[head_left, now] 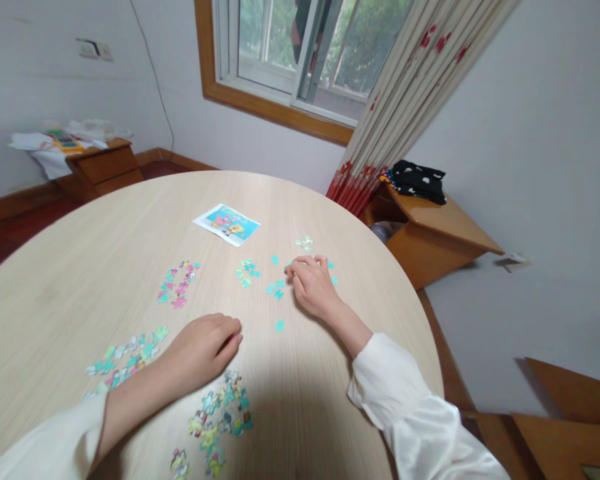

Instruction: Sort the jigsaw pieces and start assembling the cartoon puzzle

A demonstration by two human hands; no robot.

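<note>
Right hand (pixel 313 285): fingers bent down toward the table (pixel 300 387), bunched narrow; whether a piece sits beneath the fingertips cannot be told.
Left hand (pixel 206 343): loosely curled at the table, thumb close to the forefinger; the palm is hidden, so its hold cannot be told.
Teal jigsaw pieces (pixel 279 293): small cluster just left of the right hand.
Lone teal piece (pixel 279 325): between the two hands.
Pale green pieces (pixel 304 243): just beyond the right hand.
Pink-and-teal pieces (pixel 182 289): rough ring beyond the left hand.
Mixed-colour pieces (pixel 225 423): larger spread on the near side of the left hand.
Printed cartoon picture (pixel 227 223): flat on the table, beyond the pink-and-teal ring.
</note>
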